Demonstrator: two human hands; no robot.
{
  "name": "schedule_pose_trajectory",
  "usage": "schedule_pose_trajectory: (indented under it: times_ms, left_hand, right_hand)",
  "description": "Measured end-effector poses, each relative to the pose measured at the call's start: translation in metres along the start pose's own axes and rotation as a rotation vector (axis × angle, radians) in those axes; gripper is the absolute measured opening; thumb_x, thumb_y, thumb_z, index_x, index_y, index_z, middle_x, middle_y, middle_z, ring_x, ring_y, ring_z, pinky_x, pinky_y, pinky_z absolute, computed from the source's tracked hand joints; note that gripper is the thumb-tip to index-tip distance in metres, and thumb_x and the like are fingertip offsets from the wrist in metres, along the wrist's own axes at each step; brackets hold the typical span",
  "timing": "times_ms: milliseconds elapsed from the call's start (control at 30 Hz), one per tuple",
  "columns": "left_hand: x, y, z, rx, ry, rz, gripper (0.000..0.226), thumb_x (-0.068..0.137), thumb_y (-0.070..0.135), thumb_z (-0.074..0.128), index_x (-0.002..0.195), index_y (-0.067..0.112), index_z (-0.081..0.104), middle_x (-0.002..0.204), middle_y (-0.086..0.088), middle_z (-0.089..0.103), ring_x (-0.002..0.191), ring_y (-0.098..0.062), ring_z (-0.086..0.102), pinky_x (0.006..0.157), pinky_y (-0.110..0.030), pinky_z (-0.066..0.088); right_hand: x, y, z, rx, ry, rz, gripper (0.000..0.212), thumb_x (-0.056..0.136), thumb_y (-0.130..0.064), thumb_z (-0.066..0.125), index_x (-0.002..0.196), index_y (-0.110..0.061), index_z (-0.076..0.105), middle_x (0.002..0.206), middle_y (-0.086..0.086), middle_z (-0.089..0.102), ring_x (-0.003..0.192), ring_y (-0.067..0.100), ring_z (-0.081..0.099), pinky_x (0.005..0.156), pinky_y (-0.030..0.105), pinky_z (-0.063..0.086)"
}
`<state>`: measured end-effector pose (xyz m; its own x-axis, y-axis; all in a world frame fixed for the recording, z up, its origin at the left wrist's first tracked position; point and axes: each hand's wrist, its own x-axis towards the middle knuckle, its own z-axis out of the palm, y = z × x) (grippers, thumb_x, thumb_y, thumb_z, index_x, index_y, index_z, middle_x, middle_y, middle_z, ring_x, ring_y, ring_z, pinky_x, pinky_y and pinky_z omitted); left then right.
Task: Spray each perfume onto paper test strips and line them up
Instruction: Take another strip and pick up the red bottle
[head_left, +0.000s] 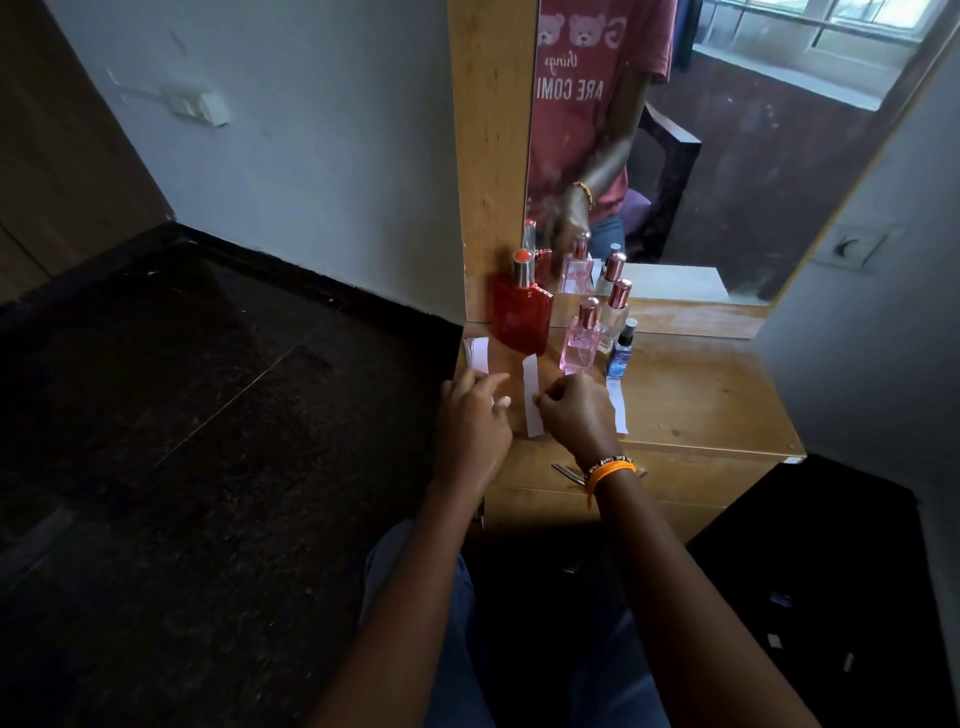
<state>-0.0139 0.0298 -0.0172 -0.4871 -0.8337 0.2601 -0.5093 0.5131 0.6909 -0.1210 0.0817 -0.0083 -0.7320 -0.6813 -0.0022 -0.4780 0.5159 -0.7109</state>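
Hands: both are reaching over the wooden surface (701, 395) in front of a mirror (727, 156).
Left hand (470, 415): is hovering with fingers loosely spread beside a small stack of paper strips (478, 353) at the surface's left edge; it is gripping nothing that can be seen.
Right hand (576, 410): is pinching the right edge of a white test strip (531, 395) lying flat on the surface, and is wearing an orange wristband (610, 472).
Second strip (617, 405): is lying just right of that hand, below the blue bottle (621, 356).
Perfumes: a red bottle (522, 312), a pink bottle (581, 343) and a clear bottle (613, 317) are standing upright behind the strips, near the mirror.
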Motion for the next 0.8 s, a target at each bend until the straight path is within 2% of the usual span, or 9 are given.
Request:
schedule_pose_trajectory:
  times_ms: [67, 100, 233, 300, 400, 500, 567, 700, 800]
  left_hand:
    - [0.001, 0.008, 0.002, -0.070, -0.025, -0.039, 0.034, 0.091, 0.010, 0.050, 0.124, 0.015, 0.055, 0.125, -0.005, 0.054, 0.116, -0.018, 0.049, 0.089, -0.025, 0.042]
    - [0.002, 0.011, 0.003, -0.123, -0.051, -0.092, 0.034, 0.091, 0.011, 0.050, 0.125, 0.016, 0.053, 0.124, -0.005, 0.056, 0.114, -0.017, 0.051, 0.089, -0.025, 0.043]
    - [0.005, 0.020, 0.003, -0.381, -0.192, -0.289, 0.038, 0.088, 0.014, 0.058, 0.126, 0.014, 0.054, 0.118, -0.005, 0.063, 0.096, -0.006, 0.054, 0.072, -0.014, 0.042]
    - [0.005, 0.022, 0.002, -0.453, -0.214, -0.324, 0.037, 0.086, 0.012, 0.061, 0.122, 0.016, 0.056, 0.110, -0.004, 0.066, 0.091, -0.006, 0.057, 0.066, -0.012, 0.041]
    - [0.005, 0.024, 0.002, -0.455, -0.230, -0.340, 0.040, 0.083, 0.011, 0.065, 0.122, 0.016, 0.056, 0.098, -0.004, 0.068, 0.091, -0.012, 0.062, 0.070, -0.018, 0.047]
    - [0.006, 0.025, 0.001, -0.433, -0.223, -0.341, 0.042, 0.081, 0.010, 0.066, 0.122, 0.013, 0.056, 0.092, -0.007, 0.068, 0.088, -0.013, 0.064, 0.077, -0.026, 0.053]
    - [0.006, 0.025, 0.001, -0.409, -0.216, -0.342, 0.043, 0.081, 0.012, 0.068, 0.122, 0.012, 0.056, 0.092, -0.007, 0.067, 0.087, -0.015, 0.064, 0.080, -0.031, 0.055]
    - [0.005, 0.022, 0.002, -0.290, -0.154, -0.293, 0.046, 0.078, 0.013, 0.071, 0.120, 0.014, 0.055, 0.085, 0.002, 0.063, 0.081, -0.009, 0.058, 0.069, -0.021, 0.047]
    - [0.003, 0.020, 0.000, -0.186, -0.113, -0.228, 0.043, 0.078, 0.008, 0.069, 0.119, 0.014, 0.057, 0.086, 0.002, 0.062, 0.085, -0.013, 0.059, 0.075, -0.025, 0.048]
  right_hand:
    - [0.000, 0.002, -0.001, 0.094, -0.022, 0.003, 0.021, 0.088, -0.017, 0.061, 0.088, 0.001, 0.070, 0.086, 0.017, 0.070, 0.081, 0.028, 0.064, 0.075, 0.041, 0.055]
    - [-0.001, 0.003, -0.002, 0.176, -0.041, 0.013, 0.020, 0.088, -0.017, 0.062, 0.088, 0.002, 0.070, 0.084, 0.017, 0.069, 0.081, 0.028, 0.064, 0.076, 0.040, 0.054]
    - [-0.008, 0.007, -0.009, 0.451, -0.108, 0.055, 0.023, 0.089, -0.016, 0.062, 0.068, -0.005, 0.065, 0.062, 0.007, 0.059, 0.060, 0.016, 0.054, 0.059, 0.029, 0.046]
    - [-0.010, 0.007, -0.012, 0.520, -0.104, 0.066, 0.023, 0.088, -0.018, 0.063, 0.067, -0.008, 0.064, 0.063, 0.009, 0.061, 0.062, 0.017, 0.057, 0.062, 0.034, 0.048]
    - [-0.009, 0.004, -0.015, 0.554, -0.064, 0.085, 0.011, 0.082, -0.013, 0.070, 0.085, -0.003, 0.066, 0.083, 0.016, 0.069, 0.078, 0.023, 0.064, 0.073, 0.039, 0.053]
    - [-0.006, 0.002, -0.016, 0.600, -0.042, 0.094, 0.015, 0.077, -0.006, 0.073, 0.080, -0.014, 0.062, 0.081, 0.009, 0.069, 0.079, 0.020, 0.066, 0.068, 0.029, 0.053]
    - [-0.005, 0.002, -0.015, 0.599, -0.040, 0.100, 0.018, 0.075, -0.005, 0.075, 0.078, -0.016, 0.061, 0.080, 0.008, 0.069, 0.080, 0.022, 0.067, 0.070, 0.032, 0.056]
    - [-0.002, 0.004, -0.009, 0.353, 0.030, 0.066, 0.018, 0.073, -0.009, 0.077, 0.084, -0.004, 0.065, 0.085, 0.014, 0.070, 0.082, 0.027, 0.068, 0.076, 0.044, 0.057]
    - [0.000, 0.004, -0.003, 0.164, 0.074, -0.012, 0.015, 0.073, -0.008, 0.076, 0.085, -0.005, 0.067, 0.090, 0.012, 0.070, 0.081, 0.021, 0.063, 0.067, 0.028, 0.050]
